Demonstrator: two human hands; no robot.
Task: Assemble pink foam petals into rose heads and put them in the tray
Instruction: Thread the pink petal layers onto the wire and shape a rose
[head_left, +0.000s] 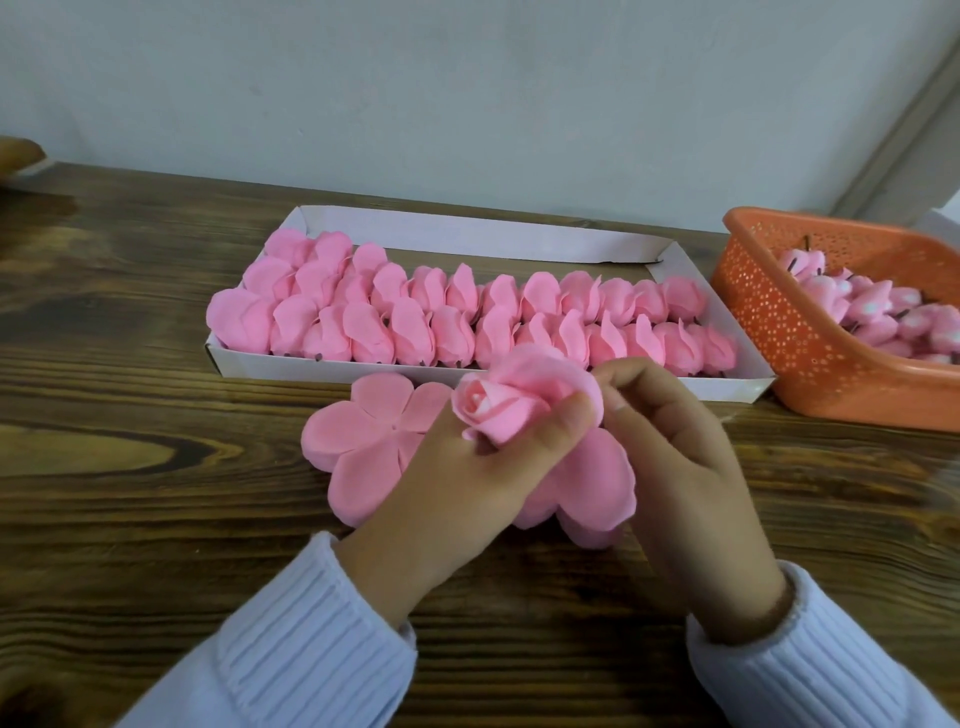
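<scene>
My left hand (467, 467) grips a pink rose head (498, 410) with its thumb and fingers curled round the wrapped petals, bud facing left. My right hand (670, 447) pinches the outer petal at the rose's right side. Beneath both hands lie flat pink flower-shaped petal sheets (363, 441) on the wooden table. Behind them a white cardboard tray (467, 234) holds several finished pink rose heads (467, 317) in rows along its front half.
An orange perforated plastic basket (769, 332) at the right holds several small pink buds (883, 312) with dark stems. The wooden table (130, 364) stretches to the left. A grey wall rises behind. A brown object (15, 156) sits at the far left edge.
</scene>
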